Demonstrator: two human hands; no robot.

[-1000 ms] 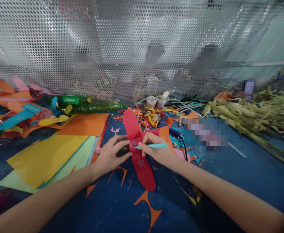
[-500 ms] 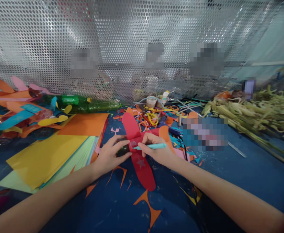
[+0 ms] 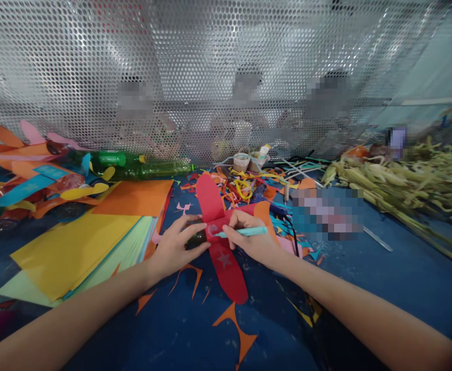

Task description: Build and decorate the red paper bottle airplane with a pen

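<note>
A toy plane made from a dark green bottle (image 3: pixel 197 236) and red paper lies across the table in front of me. Its red paper wing (image 3: pixel 226 270) bears a pale star, and an orange paper piece (image 3: pixel 262 214) sits at the tail end. My left hand (image 3: pixel 177 242) grips the bottle's left end between thumb and fingers. In my right hand (image 3: pixel 247 234) is a light blue marker (image 3: pixel 245 232), held like a pen. Its tip touches the wing's middle, beside a pale rounded mark (image 3: pixel 212 230).
Coloured paper sheets (image 3: pixel 75 252) are stacked at left, with paper-and-bottle models (image 3: pixel 44 175) behind. Scraps (image 3: pixel 245 188), small cups (image 3: pixel 241 162) and a glue bottle (image 3: pixel 263 153) stand farther back. Dried husks (image 3: pixel 396 175) lie right. Orange offcuts (image 3: pixel 237 330) are nearest me.
The pale mark on the red paper has grown into a rounder shape. The marker has shifted slightly right, and the upper wing has tipped a little. My left hand keeps its place.
</note>
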